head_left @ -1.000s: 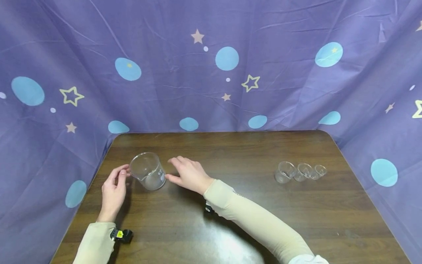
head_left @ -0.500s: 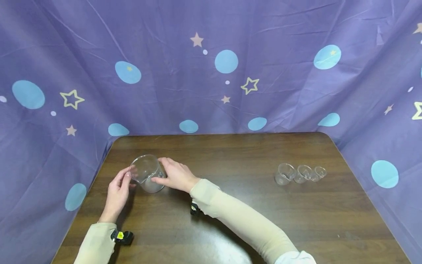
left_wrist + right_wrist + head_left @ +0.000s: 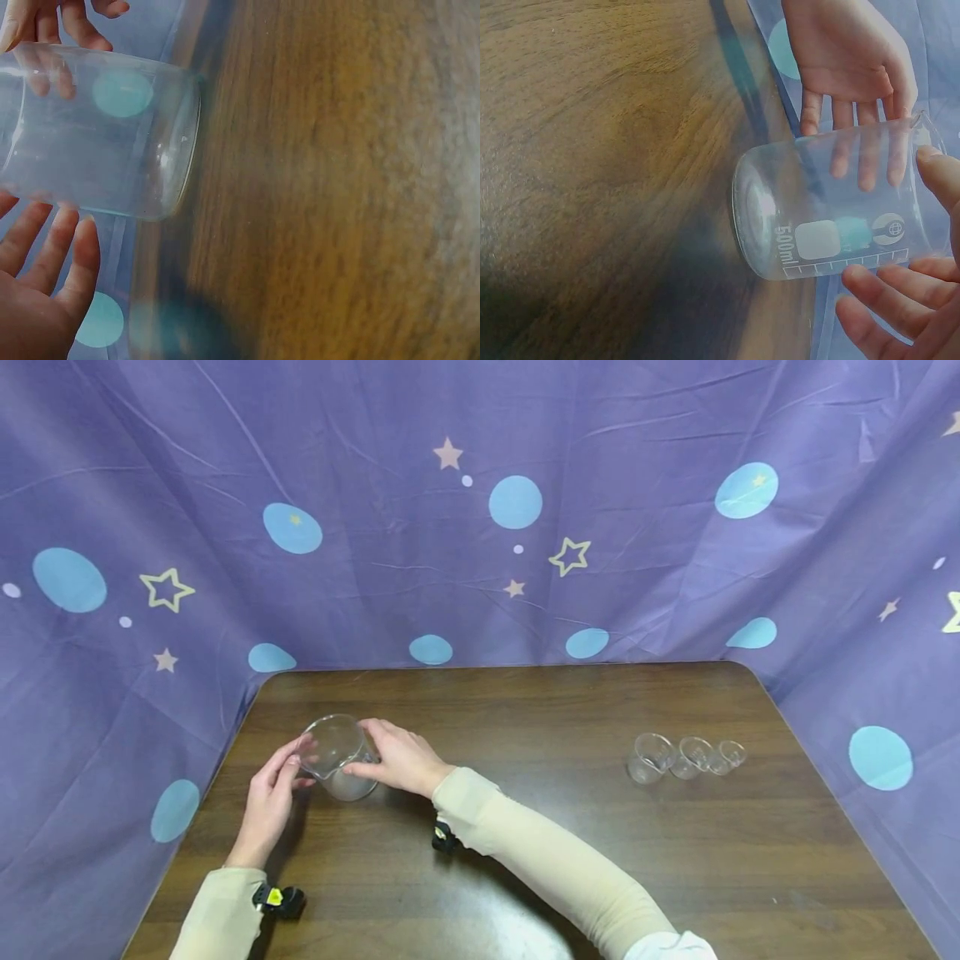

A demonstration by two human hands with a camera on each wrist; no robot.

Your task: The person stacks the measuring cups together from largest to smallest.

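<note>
A clear glass beaker (image 3: 347, 781), marked 500ml in the right wrist view, stands upright at the left side of the table. My right hand (image 3: 405, 762) holds its right side, the thumb on the near wall near the lip in the right wrist view and the fingers round the side. At its left is my left hand (image 3: 272, 793). The left fingers (image 3: 841, 139) look straight and lie along the far side of the glass. In the left wrist view the left fingertips (image 3: 66, 216) meet the beaker's wall (image 3: 90, 180). The beaker appears to have nothing in it.
Three smaller glass beakers, a larger one (image 3: 647, 768), a middle one (image 3: 690, 764) and the smallest one (image 3: 726, 762), stand in a row at the right of the brown wooden table (image 3: 525, 710). A purple patterned curtain (image 3: 390, 527) hangs behind and beside the table.
My right hand has moved left from beside the beaker and now holds it. My left hand has come slightly right, its fingers now against the glass. The small beakers stay put.
</note>
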